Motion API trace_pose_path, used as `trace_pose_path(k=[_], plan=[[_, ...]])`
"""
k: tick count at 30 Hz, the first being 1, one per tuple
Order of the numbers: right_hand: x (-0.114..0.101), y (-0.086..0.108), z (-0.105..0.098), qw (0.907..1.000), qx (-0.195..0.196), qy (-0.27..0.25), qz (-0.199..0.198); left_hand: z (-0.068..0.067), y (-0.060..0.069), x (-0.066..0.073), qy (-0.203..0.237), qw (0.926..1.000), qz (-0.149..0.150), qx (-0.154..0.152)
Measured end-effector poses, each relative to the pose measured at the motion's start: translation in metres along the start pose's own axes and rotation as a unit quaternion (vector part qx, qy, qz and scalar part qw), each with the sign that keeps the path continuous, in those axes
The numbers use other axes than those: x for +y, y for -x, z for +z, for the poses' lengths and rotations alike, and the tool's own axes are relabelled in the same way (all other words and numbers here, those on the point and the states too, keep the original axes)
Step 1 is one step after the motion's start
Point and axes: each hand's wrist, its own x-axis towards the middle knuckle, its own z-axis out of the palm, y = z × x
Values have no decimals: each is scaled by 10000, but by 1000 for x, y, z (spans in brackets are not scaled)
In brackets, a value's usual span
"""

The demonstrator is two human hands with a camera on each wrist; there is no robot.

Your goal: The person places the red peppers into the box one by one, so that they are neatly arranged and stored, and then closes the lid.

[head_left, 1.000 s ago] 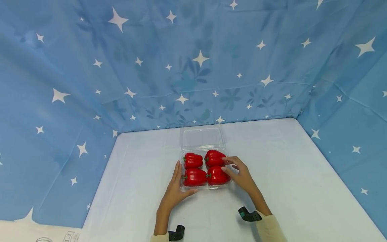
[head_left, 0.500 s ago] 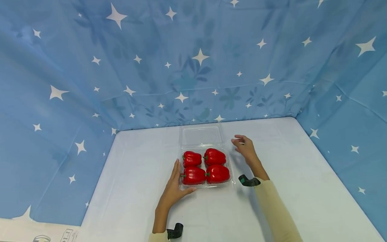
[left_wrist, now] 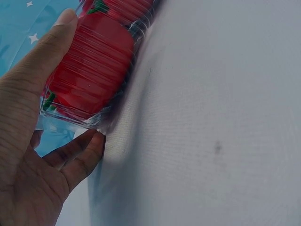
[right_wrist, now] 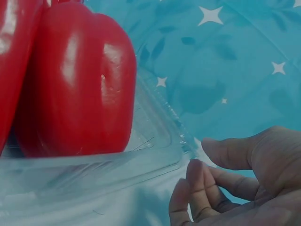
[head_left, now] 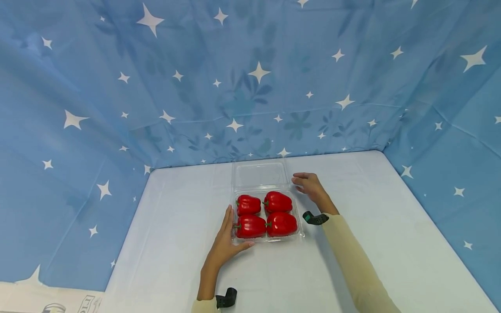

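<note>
Several red bell peppers (head_left: 282,224) with green stems lie in two rows in a clear plastic clamshell box (head_left: 302,230). Its hinged lid (head_left: 260,175) lies folded back on the far side. At the near left corner, my left hand (head_left: 224,248) steadies the box, fingers straight along its left wall and thumb spread across the front wall (left_wrist: 89,66). My right hand (head_left: 312,187) hovers just right of the lid, its fingers loosely bent. In the right wrist view, the thumb and fingertips (right_wrist: 211,150) are beside the clear plastic corner; contact with it cannot be made out.
A white cloth (head_left: 176,226) covers the table under the box. Blue fabric (head_left: 188,108) with white stars rises behind the table and along both sides. Printed pale material (head_left: 47,300) shows at the lower left.
My right hand has left the near right pepper, moved away from me past the box's right side, then leftward toward the lid. My left hand stays at the box's corner.
</note>
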Motion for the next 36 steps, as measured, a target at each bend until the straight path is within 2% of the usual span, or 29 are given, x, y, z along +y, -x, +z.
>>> trace_pose_path(k=[8, 16, 24, 28, 31, 36], plan=[[4, -7, 4, 9988, -109, -197, 430, -1, 1, 0, 18, 10000, 21, 18], [3, -10, 5, 9986, -134, -468, 216, -1, 2, 1, 21, 10000, 9, -1], [1, -6, 0, 9984, -158, -365, -392, -1, 2, 1, 39, 10000, -9, 9], [2, -3, -5, 9967, -227, -142, -762, -2, 1, 2, 6, 10000, -39, 30], [5, 3, -9, 9927, -311, 197, -1145, -1, 1, 2, -23, 10000, -13, 48], [11, 10, -16, 9829, -434, 431, -1739, 0, 0, 2, 71, 9999, 26, 95]])
